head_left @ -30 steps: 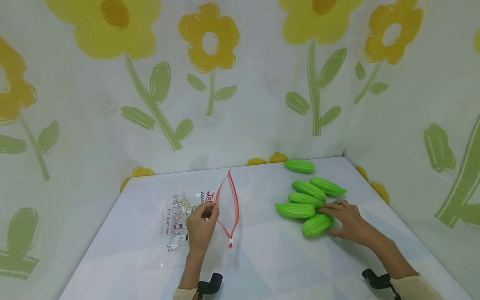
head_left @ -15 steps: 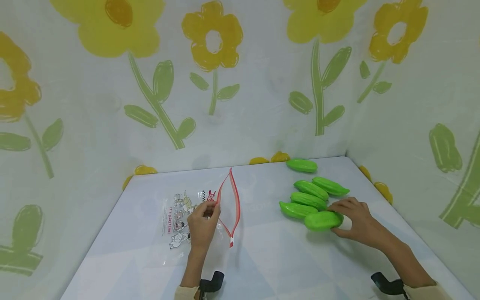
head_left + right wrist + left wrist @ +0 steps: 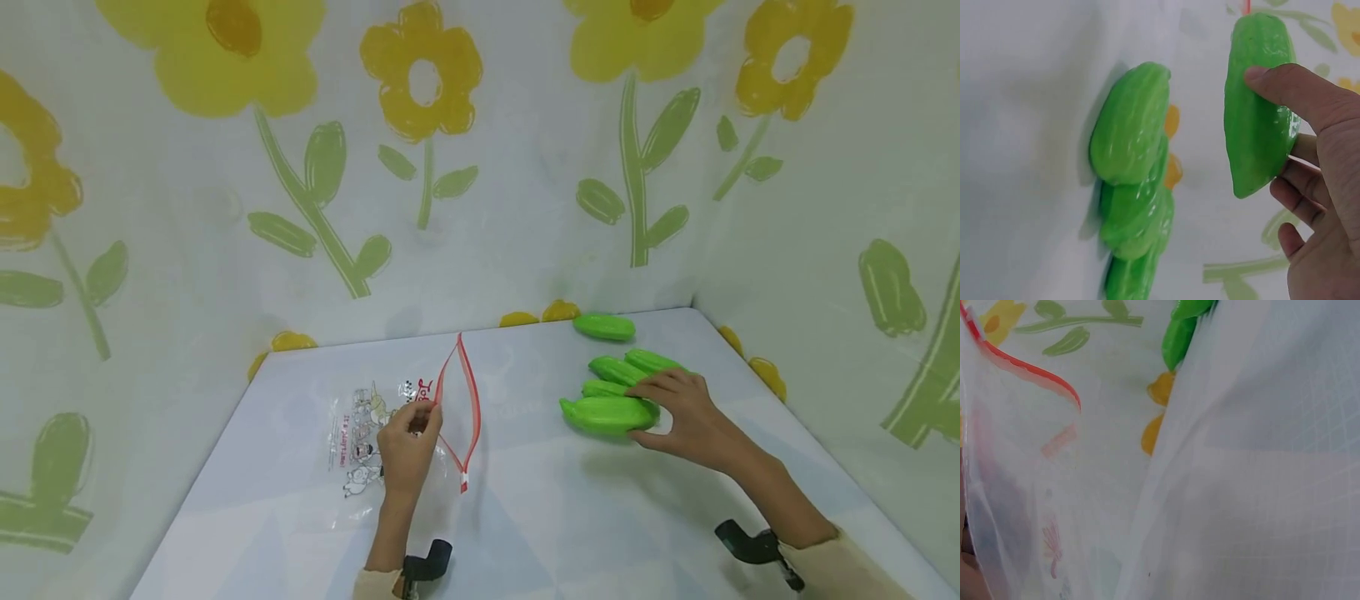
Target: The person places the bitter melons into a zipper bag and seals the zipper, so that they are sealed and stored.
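Observation:
With thumb and fingers, my left hand (image 3: 407, 446) pinches the near rim of a clear zip bag (image 3: 363, 454) printed with cartoon animals. The bag's red-edged mouth (image 3: 474, 408) gapes toward the right. In the left wrist view the see-through bag (image 3: 1016, 487) fills the left side. My right hand (image 3: 686, 421) grips a green ridged gourd (image 3: 609, 415) between thumb and fingers, lifted off the table. It overlaps another gourd in the head view. The right wrist view shows the held gourd (image 3: 1257, 131) apart from the lying gourds (image 3: 1132, 125).
Several more green gourds (image 3: 617, 370) lie on the right of the white table (image 3: 525, 533). A single gourd (image 3: 603, 327) lies at the back edge. Flower-printed walls (image 3: 517, 208) enclose the table at the back and sides.
My right hand has lifted the nearest gourd off the table and carried it left and up, over the neighbouring gourds. The left hand stays at the bag's rim.

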A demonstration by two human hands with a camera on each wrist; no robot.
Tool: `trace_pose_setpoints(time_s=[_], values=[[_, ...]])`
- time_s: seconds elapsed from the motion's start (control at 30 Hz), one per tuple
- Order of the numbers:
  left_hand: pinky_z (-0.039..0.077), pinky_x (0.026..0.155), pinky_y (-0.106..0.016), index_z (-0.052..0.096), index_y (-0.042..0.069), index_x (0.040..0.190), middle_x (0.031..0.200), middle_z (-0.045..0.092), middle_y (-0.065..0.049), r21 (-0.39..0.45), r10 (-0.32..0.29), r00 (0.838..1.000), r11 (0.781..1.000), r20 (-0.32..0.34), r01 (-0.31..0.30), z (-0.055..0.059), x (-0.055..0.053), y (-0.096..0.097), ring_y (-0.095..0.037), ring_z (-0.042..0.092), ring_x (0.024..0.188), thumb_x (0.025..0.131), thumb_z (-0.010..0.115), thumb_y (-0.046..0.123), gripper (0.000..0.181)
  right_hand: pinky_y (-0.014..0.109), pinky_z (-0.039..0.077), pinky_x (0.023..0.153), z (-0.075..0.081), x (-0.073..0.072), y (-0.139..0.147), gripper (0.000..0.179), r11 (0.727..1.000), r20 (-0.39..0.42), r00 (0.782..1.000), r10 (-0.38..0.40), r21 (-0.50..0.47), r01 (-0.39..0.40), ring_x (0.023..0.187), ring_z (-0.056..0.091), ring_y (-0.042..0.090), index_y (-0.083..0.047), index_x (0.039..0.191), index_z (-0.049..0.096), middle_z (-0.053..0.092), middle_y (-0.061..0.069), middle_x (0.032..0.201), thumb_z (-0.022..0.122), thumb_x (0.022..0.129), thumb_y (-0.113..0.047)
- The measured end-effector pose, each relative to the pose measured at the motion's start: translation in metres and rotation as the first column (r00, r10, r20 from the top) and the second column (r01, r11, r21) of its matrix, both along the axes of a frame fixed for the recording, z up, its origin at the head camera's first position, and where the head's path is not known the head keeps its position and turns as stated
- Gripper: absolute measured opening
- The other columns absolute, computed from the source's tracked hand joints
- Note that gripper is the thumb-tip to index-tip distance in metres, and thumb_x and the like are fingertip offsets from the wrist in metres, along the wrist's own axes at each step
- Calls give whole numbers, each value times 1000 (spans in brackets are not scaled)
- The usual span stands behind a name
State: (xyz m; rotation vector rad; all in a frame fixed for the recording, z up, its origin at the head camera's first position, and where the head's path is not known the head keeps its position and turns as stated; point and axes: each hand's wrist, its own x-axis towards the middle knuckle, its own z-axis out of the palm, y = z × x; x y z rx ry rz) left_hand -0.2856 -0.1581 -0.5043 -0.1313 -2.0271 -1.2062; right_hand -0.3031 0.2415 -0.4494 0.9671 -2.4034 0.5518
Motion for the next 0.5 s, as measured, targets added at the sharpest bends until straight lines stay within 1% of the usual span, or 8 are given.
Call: trace_pose_setpoints(time_s=[0.13, 0.27, 0.37, 0.5], values=[[47, 60, -14, 73, 2, 91, 75, 68, -1, 1, 0, 1000, 1000, 1, 0, 0, 1, 0, -11, 61, 65, 90, 74, 9, 8, 45, 30, 77, 4, -2, -11, 53, 1000, -1, 1000, 6, -7, -6, 106, 50, 23, -11, 109, 72, 66, 1, 108, 94, 63, -21], [47, 59, -13, 73, 1, 90, 75, 68, -1, -6, 5, 1000, 1000, -13, -6, -1, 2, -1, -11, 61, 64, 89, 75, 8, 7, 49, 31, 81, 9, -3, -22, 53, 1000, -5, 1000, 24, -9, -24, 106, 50, 22, -12, 110, 71, 65, 0, 110, 94, 64, -24], [47, 58, -14, 73, 1, 90, 75, 68, -1, 1, 2, 1000, 1000, -13, -2, -1, 3, -1, -12, 61, 64, 89, 75, 7, 6, 49, 32, 82, 12, -4, -30, 53, 999, -21, 999, 37, -18, -37, 106, 50, 22, -12, 110, 71, 65, 0, 110, 94, 64, -26], [48, 59, -16, 73, 2, 91, 76, 68, 0, 8, -6, 1000, 1000, 4, 6, 0, 3, 0, -12, 62, 65, 90, 74, 9, 7, 48, 34, 81, 17, -5, -40, 53, 999, -51, 998, 37, -26, -38, 104, 51, 23, -11, 108, 71, 66, 2, 108, 94, 63, -27]])
